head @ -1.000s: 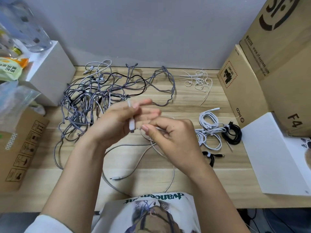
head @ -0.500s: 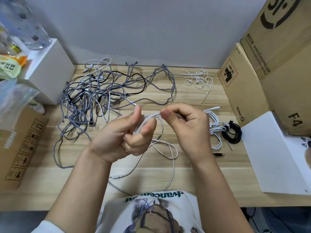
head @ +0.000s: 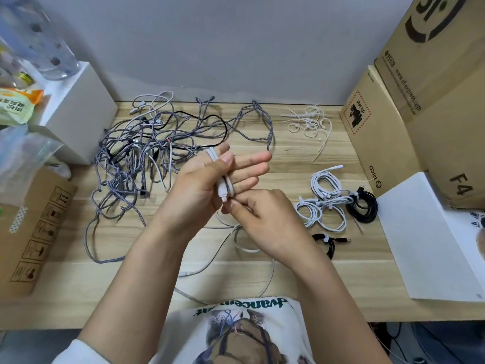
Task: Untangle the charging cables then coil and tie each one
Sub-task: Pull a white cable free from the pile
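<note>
Filling the right edge of the wooden table [head: 301, 306], stacked cardboard boxes [head: 430, 106] lean against the wall, with a white flat box [head: 430, 240] lying in front of them at the near right corner. Another cardboard box [head: 31, 232] stands at the left edge, and a white box [head: 76, 114] sits at the far left corner with a clear bottle [head: 44, 46] and a snack packet [head: 15, 103] on top.

A tangle of grey braided cables [head: 136, 158], threaded with one black lead, sprawls over the far left part of the table. Toward the right edge lie the coiled white cables [head: 322, 200], touching a coiled black cable [head: 363, 207]; just nearer the front edge is a small tied black cable [head: 329, 241]. A loose heap of white ties [head: 309, 122] rests near the far edge.

Above the middle of the table, the left hand [head: 210, 185] is held with fingers extended, thumb pressing turns of a white charging cable [head: 224, 185] that wrap around those fingers. The right hand [head: 265, 219], just beside and touching it, pinches the same cable near its plug between thumb and forefinger. The remaining slack hangs down and loops over the table toward the front edge.
</note>
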The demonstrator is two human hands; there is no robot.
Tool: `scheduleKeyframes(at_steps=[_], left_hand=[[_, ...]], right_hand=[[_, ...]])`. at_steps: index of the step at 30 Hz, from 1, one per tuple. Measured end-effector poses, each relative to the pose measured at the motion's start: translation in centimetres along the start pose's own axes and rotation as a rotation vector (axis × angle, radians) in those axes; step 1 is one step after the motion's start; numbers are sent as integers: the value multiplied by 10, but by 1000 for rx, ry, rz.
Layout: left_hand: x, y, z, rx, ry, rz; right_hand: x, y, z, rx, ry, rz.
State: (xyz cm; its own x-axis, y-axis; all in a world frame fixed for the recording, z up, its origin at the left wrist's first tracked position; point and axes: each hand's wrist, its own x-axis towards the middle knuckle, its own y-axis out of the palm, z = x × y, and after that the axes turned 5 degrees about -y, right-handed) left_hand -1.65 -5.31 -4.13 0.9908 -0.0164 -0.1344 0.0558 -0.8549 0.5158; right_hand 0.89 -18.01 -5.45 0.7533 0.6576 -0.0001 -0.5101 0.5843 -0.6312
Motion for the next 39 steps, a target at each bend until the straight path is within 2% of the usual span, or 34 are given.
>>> scheduleKeyframes(at_steps=[5, 8, 10, 12, 14, 16, 20, 22, 26, 29, 31, 33, 36, 39], left_hand=[[-1, -12, 8, 296, 4, -9], [-6, -17, 8, 536, -162, -105], [-7, -16, 4, 658, -226, -40], [-9, -16, 2, 662, -219, 60], [-11, -18, 1, 504, -298, 190], [-11, -23, -1, 237, -371, 335], [-10, -26, -7, -248, -379, 658], [-10, -20, -13, -487, -349, 686], [-8, -9, -27, -680, -254, 501], [2, -5, -27, -650, -167, 286], [7, -1, -19, -445, -84, 10], [9, -2, -10, -208, 14, -181], [10, -4, -1, 80, 82, -288], [9, -12, 4, 379, 108, -334]], right_hand=[[-4, -2, 2, 57, -4, -74], [-4, -6, 2, 166, -57, -109], [-5, -8, 3, 272, -116, -122], [-4, -10, 3, 355, -129, -216], [-2, -9, 2, 477, -101, -299], [2, -8, 0, 551, -83, -327], [5, -6, -3, 587, -111, -276], [5, -2, -3, 614, -97, -227], [6, 6, -4, 629, 5, -95], [5, 9, -3, 460, 29, 12], [4, 10, -2, 299, 29, 74], [2, 9, 0, 198, 18, 122], [-3, 9, 2, 207, -18, 128], [-5, 4, 7, 272, -34, 49]])
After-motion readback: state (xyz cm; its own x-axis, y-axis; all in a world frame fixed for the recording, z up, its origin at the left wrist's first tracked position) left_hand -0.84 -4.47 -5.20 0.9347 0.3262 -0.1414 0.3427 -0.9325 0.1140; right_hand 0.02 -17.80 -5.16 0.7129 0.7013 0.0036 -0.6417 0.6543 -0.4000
